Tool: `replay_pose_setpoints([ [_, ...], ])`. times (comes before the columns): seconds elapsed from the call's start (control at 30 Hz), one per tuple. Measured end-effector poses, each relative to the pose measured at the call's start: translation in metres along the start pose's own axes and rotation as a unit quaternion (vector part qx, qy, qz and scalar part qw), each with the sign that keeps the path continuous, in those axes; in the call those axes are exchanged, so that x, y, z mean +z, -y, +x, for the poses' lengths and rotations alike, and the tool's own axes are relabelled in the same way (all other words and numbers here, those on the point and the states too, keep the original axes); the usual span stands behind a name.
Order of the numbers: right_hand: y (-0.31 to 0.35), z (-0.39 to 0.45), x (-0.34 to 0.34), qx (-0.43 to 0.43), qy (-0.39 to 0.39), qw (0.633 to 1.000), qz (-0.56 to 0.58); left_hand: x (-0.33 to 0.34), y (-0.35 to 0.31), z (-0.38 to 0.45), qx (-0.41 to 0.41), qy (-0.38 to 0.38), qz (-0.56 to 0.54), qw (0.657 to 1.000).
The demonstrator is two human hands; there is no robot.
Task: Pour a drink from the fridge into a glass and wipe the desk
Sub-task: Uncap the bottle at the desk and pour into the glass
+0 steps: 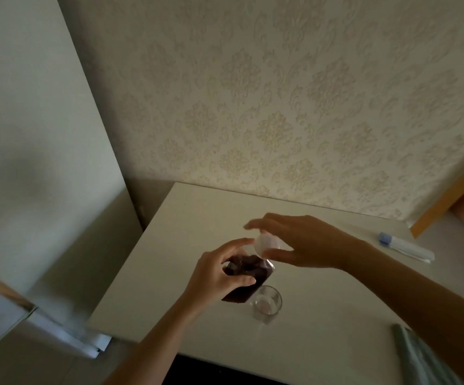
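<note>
A bottle of dark drink (246, 276) stands on the white desk (186, 245), near its middle. My left hand (219, 270) grips the bottle's shoulder. My right hand (300, 240) holds the white cap (266, 243) at the bottle's top, fingers around it; I cannot tell whether the cap is on or off the neck. An empty clear glass (266, 302) stands upright just right of the bottle, touching or nearly touching it.
A white tube-like item with a blue end (402, 247) lies at the desk's right back. A grey-green folded thing (419, 354) lies at the front right corner. The fridge (31, 134) stands left of the desk. A patterned wall is behind.
</note>
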State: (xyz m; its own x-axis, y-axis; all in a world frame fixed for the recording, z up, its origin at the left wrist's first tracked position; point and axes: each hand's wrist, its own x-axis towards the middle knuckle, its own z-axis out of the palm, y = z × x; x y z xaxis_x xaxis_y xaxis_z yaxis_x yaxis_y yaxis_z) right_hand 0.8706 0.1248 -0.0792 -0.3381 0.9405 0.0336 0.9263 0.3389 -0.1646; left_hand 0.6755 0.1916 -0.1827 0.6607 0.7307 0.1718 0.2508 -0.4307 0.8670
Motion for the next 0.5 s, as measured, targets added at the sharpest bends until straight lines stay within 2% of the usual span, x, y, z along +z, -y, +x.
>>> replay_pose_setpoints([
  [0.1,0.003,0.008,0.003,0.086,0.009,0.992,-0.094,0.0,-0.003,0.0,0.008,-0.014,0.011,1.0],
  [0.17,0.008,0.015,0.013,0.103,-0.009,0.991,-0.08,-0.001,-0.004,0.0,0.009,-0.014,0.01,1.0],
  [0.27,0.01,0.02,0.02,0.096,-0.008,0.995,-0.028,-0.002,-0.002,-0.001,0.013,-0.015,0.005,1.0],
  [0.37,0.013,0.018,0.01,0.054,0.031,0.998,0.007,-0.004,-0.001,-0.003,0.015,-0.015,0.014,1.0],
  [0.5,0.014,0.013,0.0,0.045,0.065,0.996,0.043,-0.008,0.002,-0.003,0.005,-0.021,-0.001,1.0],
])
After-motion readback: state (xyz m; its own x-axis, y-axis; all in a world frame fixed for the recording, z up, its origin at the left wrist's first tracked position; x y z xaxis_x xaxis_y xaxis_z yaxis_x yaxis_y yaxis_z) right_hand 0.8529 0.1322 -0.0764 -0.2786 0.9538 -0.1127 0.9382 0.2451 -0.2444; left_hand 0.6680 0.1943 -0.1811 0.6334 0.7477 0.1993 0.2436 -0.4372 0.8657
